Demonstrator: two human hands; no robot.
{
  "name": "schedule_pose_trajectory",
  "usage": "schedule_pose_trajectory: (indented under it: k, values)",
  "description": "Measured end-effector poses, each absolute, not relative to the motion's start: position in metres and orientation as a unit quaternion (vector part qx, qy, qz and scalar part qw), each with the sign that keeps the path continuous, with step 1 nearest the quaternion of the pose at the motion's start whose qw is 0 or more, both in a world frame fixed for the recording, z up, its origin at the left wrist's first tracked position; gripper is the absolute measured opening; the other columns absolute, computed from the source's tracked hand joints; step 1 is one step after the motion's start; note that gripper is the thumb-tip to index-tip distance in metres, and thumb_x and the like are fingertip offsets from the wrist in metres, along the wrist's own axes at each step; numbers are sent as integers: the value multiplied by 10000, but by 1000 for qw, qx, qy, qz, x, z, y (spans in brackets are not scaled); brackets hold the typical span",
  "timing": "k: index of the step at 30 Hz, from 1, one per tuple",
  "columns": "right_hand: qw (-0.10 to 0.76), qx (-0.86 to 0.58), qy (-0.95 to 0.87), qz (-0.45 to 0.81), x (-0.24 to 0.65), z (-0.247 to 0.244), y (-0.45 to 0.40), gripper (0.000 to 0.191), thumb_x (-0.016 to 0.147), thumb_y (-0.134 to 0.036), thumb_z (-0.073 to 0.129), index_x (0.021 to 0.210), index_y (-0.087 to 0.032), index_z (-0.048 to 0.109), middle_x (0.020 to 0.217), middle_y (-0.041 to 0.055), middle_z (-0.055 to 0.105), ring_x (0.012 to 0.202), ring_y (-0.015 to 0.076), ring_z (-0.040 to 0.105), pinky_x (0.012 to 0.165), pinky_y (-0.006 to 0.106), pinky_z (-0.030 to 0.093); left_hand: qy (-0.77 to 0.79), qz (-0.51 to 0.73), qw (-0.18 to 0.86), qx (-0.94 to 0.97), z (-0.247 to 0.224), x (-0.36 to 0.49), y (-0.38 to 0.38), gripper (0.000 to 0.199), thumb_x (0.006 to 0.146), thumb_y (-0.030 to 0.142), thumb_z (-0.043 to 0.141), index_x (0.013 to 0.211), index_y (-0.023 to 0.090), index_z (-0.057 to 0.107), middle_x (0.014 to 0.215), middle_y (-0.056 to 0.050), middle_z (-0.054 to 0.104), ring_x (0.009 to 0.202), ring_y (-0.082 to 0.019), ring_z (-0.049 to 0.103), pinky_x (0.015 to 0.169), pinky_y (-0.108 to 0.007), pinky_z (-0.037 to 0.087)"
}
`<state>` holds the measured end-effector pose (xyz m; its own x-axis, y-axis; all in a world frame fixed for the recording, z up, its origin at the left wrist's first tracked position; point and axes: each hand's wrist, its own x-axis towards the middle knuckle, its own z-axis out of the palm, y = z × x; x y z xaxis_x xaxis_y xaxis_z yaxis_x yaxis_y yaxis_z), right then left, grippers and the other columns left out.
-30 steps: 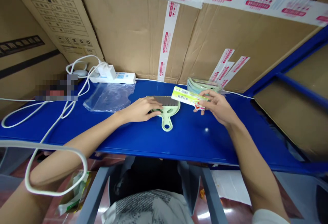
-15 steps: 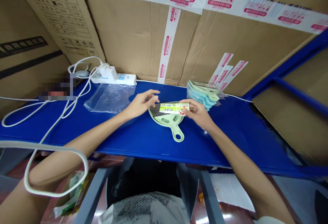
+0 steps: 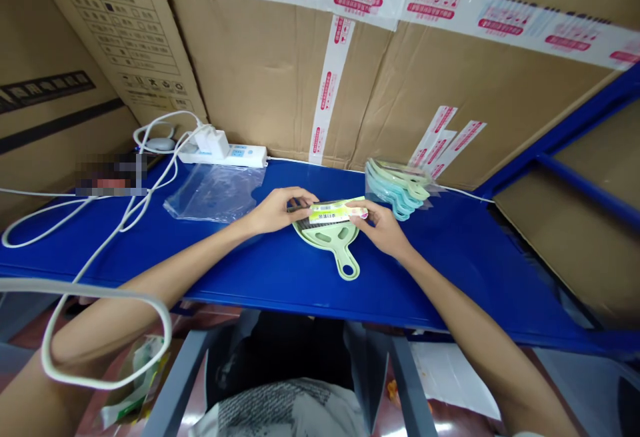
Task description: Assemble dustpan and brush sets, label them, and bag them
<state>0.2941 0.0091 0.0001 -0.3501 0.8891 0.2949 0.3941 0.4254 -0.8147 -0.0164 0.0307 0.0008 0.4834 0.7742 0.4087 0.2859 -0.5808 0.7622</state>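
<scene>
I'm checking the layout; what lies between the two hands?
In the head view, the printed label lies between them, overlapping the green dustpan set.

Blue table (image 3: pixel 280 277) here's boxed in by brown cardboard (image 3: pixel 270 64), white-and-red tape (image 3: pixel 430 4) running across it. Floor (image 3: pixel 213 319) is reddish tile, and I'm catching white glare (image 3: pixel 443 428) off it.

I've brought the label (image 3: pixel 331 213) in with the right hand (image 3: pixel 383 229), from right of the green dustpan (image 3: pixel 344 252) to over its bristles. The left hand (image 3: pixel 274 211), earlier on those bristles, now holds the label's left end. The dustpan has turned.
</scene>
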Motion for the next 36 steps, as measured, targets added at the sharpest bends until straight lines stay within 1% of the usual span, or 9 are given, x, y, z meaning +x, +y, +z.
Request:
schedule_pose_trajectory:
  k: [5, 11, 13, 16, 20, 24, 28, 32, 36]
  values:
    - [316, -446, -811, 209, 295, -2, 11, 482, 1018, -495, 666, 1430, -263, 757, 1100, 114, 728, 909, 276, 626, 869, 465, 577, 334, 410, 295, 796, 0, -12, 27, 192, 948, 318, 749, 1072, 199, 834, 1077, -102, 789, 859, -188, 753, 832, -351, 615]
    - [292, -421, -835, 203, 294, -12, 16, 573, 1075, -608, 575, 1556, -311, 672, 1221, 124, 706, 1161, 321, 598, 1099, 548, 533, 378, 430, 253, 780, -2, -13, 29, 135, 876, 205, 736, 964, 203, 839, 981, -83, 793, 766, -172, 737, 735, -320, 593]
    - [287, -414, -846, 174, 294, -15, 17, 543, 1093, -603, 546, 1541, -330, 686, 1311, 120, 705, 1232, 337, 568, 1168, 588, 481, 390, 419, 247, 782, -3, -15, 30, 174, 836, 149, 718, 944, 201, 844, 951, -75, 792, 733, -165, 721, 698, -305, 574]
    - [274, -415, -859, 126, 295, -15, 16, 461, 1108, -571, 529, 1411, -337, 787, 1467, 119, 650, 1327, 360, 528, 1221, 639, 430, 397, 405, 234, 790, -3, -16, 32, 216, 811, 114, 687, 914, 208, 853, 928, -68, 792, 716, -168, 699, 682, -308, 555]
    - [273, -413, -860, 121, 296, -10, 13, 442, 1106, -564, 544, 1287, -304, 853, 1633, 116, 568, 1464, 383, 488, 1208, 672, 460, 394, 425, 223, 784, -3, -16, 33, 206, 873, 156, 667, 924, 214, 858, 969, -78, 808, 785, -188, 718, 739, -333, 556]
    - [276, -388, -867, 144, 296, -3, 11, 432, 1123, -546, 523, 1298, -318, 845, 1573, 88, 667, 1510, 371, 524, 1256, 697, 418, 380, 449, 225, 777, 0, -15, 32, 172, 906, 190, 676, 907, 209, 847, 976, -85, 807, 830, -201, 726, 760, -342, 555]
    - [260, -368, -877, 167, 294, 1, 9, 440, 1129, -530, 519, 1422, -326, 776, 1535, 66, 701, 1563, 353, 506, 1279, 681, 413, 350, 482, 213, 774, 6, -12, 26, 161, 943, 224, 684, 921, 215, 843, 987, -84, 799, 880, -206, 728, 783, -348, 558]
    - [252, -373, -880, 152, 292, 2, 4, 493, 1135, -508, 507, 1575, -336, 651, 1667, 68, 579, 1609, 347, 458, 1322, 658, 363, 354, 528, 190, 748, 11, -9, 21, 154, 960, 250, 696, 902, 219, 836, 999, -82, 790, 915, -212, 728, 844, -375, 567]
    - [266, -401, -863, 154, 290, 4, -2, 514, 1126, -526, 523, 1618, -394, 592, 1781, 53, 418, 1610, 363, 453, 1312, 643, 384, 367, 598, 188, 687, 16, -11, 20, 161, 948, 316, 730, 845, 222, 812, 1006, -81, 774, 932, -216, 713, 775, -345, 570]
